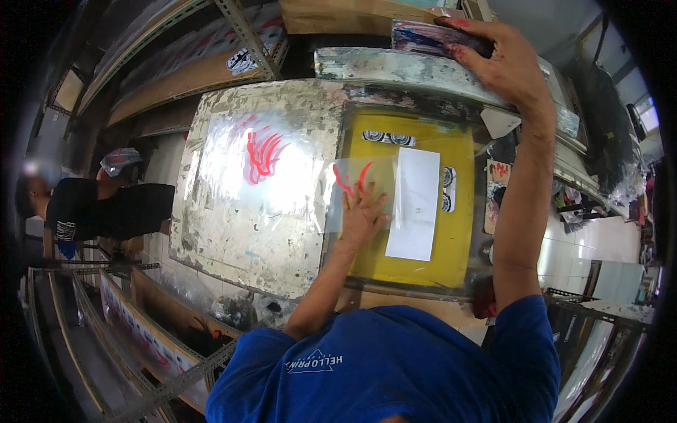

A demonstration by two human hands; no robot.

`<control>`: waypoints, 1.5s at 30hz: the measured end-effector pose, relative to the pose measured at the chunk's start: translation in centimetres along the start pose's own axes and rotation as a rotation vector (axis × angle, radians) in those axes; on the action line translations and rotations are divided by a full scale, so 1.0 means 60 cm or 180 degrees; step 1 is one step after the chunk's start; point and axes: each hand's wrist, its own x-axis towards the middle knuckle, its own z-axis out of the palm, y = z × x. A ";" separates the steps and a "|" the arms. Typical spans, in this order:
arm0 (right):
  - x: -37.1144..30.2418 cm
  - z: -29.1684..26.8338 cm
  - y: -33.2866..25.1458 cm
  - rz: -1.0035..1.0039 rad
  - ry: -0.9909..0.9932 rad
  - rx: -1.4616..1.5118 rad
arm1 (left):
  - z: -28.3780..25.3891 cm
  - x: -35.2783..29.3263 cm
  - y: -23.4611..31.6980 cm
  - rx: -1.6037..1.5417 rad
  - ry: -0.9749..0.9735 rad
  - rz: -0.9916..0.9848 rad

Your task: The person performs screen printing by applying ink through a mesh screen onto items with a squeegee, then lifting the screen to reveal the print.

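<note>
Left hand: It [363,213] is lying flat with its fingers spread, clasping nothing, and is resting on the translucent sheet [386,171].
Right hand: It [496,62] is reaching far forward and appears to be gripping one end of the ink-stained block [417,35] between thumb and fingers; red smears are showing on the fingers.
Steadying the sheet: Spread fingers are probably serving well here, since even, light pressure is less likely to crease thin film than a fingertip poke.
Red strokes: They [367,169] are running close to the left fingertips; if the colour is wet, touching only unmarked film would be the cleaner way.
Stained block: A firm hold on its end is probably needed, as its smeared face is looking slippery; clean fingers would be safer near the white paper [417,204].
Sheet's place: It is lying directly under the left hand, overlapping the left part of the yellow panel [374,261], and is well apart from the right hand.
White paper's place: It is lying on the yellow panel, just right of the left hand; which of the two overlaps the other at the sheet's edge is hard to tell.
Counter's far side: Left of the panel, a red-streaked clear sheet [264,158] is lying on the worn counter [204,225], untouched by either hand.
</note>
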 end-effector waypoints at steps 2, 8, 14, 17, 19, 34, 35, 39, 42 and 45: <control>0.000 0.003 -0.003 -0.0057 0.0049 -0.0014 | 0.016 0.014 0.014 -0.0219 -0.0054 0.0171; -0.002 0.015 0.012 -0.0357 0.0355 -0.0305 | 0.029 0.053 0.044 -0.0366 -0.0140 0.0391; -0.005 0.009 0.002 -0.0194 0.0228 -0.0039 | 0.044 0.084 0.041 -0.0362 -0.0153 0.0587; -0.004 0.008 -0.005 -0.0162 0.0181 -0.0070 | 0.051 0.090 0.038 -0.0368 -0.0028 0.0685; -0.004 0.004 -0.010 -0.0182 0.0097 -0.0038 | 0.051 0.090 0.040 -0.0327 -0.0041 0.0676; -0.010 0.011 -0.002 -0.0167 0.0166 -0.0186 | 0.051 0.089 0.053 -0.0395 -0.0041 0.0564; -0.013 0.010 -0.007 -0.0223 0.0173 -0.0085 | 0.043 0.091 0.058 -0.0347 0.0130 0.0566; -0.041 0.005 -0.046 -0.0012 0.0015 0.0276 | -0.032 0.099 0.070 -0.1307 0.1215 0.0397; -0.100 0.021 -0.060 -0.0022 0.0063 0.0497 | -0.131 0.079 0.091 -0.3273 0.1916 -0.0261; -0.191 0.064 -0.088 -0.0313 0.0360 0.0010 | -0.158 0.032 0.067 -0.4686 0.2593 0.0085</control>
